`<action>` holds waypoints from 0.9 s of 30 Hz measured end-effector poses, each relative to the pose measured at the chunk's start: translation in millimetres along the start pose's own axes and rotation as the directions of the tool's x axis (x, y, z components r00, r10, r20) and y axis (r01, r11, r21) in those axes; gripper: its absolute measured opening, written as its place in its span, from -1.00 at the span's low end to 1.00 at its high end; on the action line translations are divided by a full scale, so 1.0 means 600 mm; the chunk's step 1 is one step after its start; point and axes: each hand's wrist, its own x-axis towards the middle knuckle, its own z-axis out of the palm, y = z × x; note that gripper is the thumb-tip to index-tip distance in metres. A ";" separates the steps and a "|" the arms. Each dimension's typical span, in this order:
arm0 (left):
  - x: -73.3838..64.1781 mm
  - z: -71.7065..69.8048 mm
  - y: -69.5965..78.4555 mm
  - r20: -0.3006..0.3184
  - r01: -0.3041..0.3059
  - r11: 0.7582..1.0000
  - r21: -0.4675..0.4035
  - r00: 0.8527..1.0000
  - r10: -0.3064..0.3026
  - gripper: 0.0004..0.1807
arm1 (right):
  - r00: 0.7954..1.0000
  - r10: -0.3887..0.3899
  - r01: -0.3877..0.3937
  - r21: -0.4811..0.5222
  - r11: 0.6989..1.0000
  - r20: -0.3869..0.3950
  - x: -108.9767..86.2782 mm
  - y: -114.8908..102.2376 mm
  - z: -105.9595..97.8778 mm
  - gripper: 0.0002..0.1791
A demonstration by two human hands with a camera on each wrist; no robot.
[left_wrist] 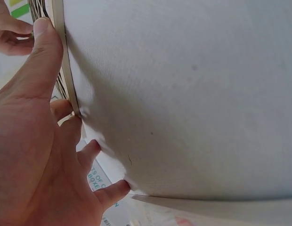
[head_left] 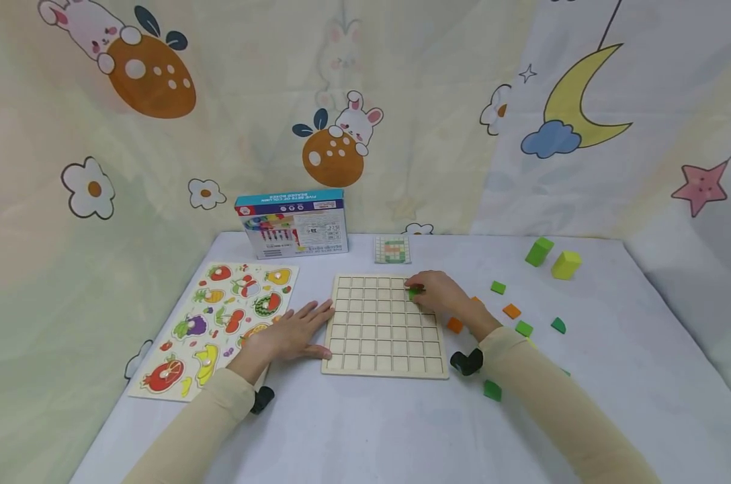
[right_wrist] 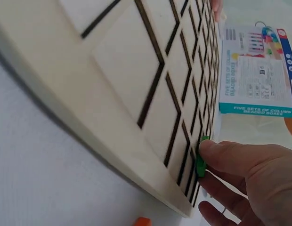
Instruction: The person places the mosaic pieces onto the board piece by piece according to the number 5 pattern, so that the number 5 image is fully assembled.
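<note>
A wooden grid board (head_left: 383, 326) with square cells lies flat in the middle of the table. My left hand (head_left: 295, 331) rests at its left edge, fingers spread and fairly straight, the thumb against the board's side in the left wrist view. Over the board's far right corner, my right hand (head_left: 441, 296) pinches a small green tile (right_wrist: 201, 157) between thumb and fingers. The tile is at the grid's surface, partly covered by the fingertips in the head view.
Loose green tiles (head_left: 492, 390) and orange tiles (head_left: 512, 310) lie right of the board. Two green blocks (head_left: 539, 251) stand at the back right. A pattern card (head_left: 392, 250) and a toy box (head_left: 299, 228) are behind. A fruit puzzle board (head_left: 220, 323) lies left.
</note>
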 end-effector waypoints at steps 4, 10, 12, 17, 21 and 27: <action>0.002 -0.001 0.002 0.007 0.007 1.000 -0.004 1.000 -0.007 0.01 | 1.000 -0.013 0.011 -0.039 0.999 -0.028 0.002 0.003 0.008 -0.62; 0.003 -0.001 0.003 0.005 0.005 1.000 -0.004 1.000 -0.005 0.02 | 0.998 -0.022 0.021 -0.028 0.999 -0.057 0.003 0.003 0.014 -0.62; 0.003 0.000 0.003 0.005 0.005 1.000 -0.006 1.000 -0.005 0.02 | 0.998 -0.013 0.012 -0.015 1.000 -0.054 0.003 0.001 0.014 -0.62; 0.001 0.000 0.002 0.006 0.007 1.000 -0.010 1.000 -0.007 0.02 | 0.999 0.023 -0.021 0.030 0.999 -0.043 -0.004 0.006 0.007 -0.59; 0.000 -0.002 0.000 0.006 0.006 1.000 -0.016 1.000 -0.006 0.02 | 0.994 0.068 -0.063 0.057 0.996 -0.084 -0.027 0.040 -0.021 -0.57; 0.000 -0.005 -0.001 0.017 0.007 1.000 -0.022 1.000 -0.007 0.01 | 0.979 0.164 -0.164 0.011 0.986 -0.117 -0.078 0.136 -0.078 -0.51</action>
